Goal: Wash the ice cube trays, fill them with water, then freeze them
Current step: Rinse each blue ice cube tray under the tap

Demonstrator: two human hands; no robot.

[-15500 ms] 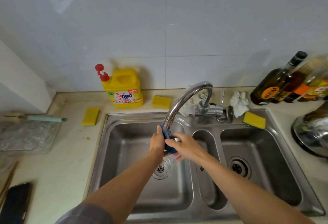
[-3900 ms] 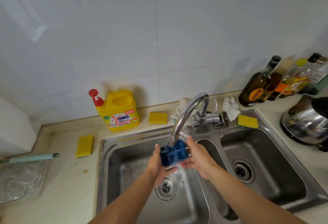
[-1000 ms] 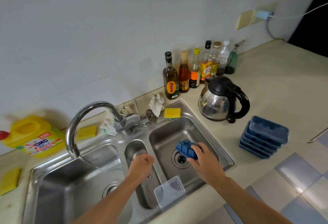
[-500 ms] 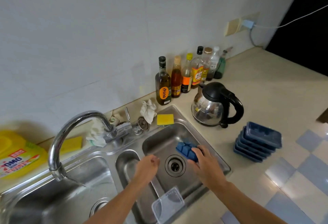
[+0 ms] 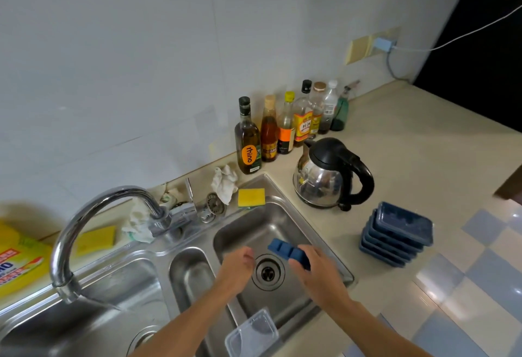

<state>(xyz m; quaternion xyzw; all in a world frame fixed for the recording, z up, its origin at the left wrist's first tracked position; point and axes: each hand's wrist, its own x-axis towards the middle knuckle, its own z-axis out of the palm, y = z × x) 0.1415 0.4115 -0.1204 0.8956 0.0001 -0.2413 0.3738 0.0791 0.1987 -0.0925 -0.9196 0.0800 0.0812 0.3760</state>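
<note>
The left hand (image 5: 236,269) has moved nearer the ice cube tray (image 5: 285,252), inverted above the sink basin (image 5: 282,221). The right hand (image 5: 319,274) grip clasps its near end; left grip empty, relaxed. Likely light, wet, slippery: hold both rims.

- The blue ice cube tray (image 5: 285,252) has its near end hidden under the fingers of the right hand (image 5: 317,272), and its cavities are out of sight.
- Just left of the grip, the left hand (image 5: 237,267) has motion-smeared fingertips.
- Right of the grip, the stacked trays (image 5: 395,239) show only rims below the top one.
- Nearer the person than the grip, the clear container (image 5: 251,334) runs off the bottom edge.
- Far left of the grip, the yellow detergent jug (image 5: 19,269) is cut by the frame.
</note>
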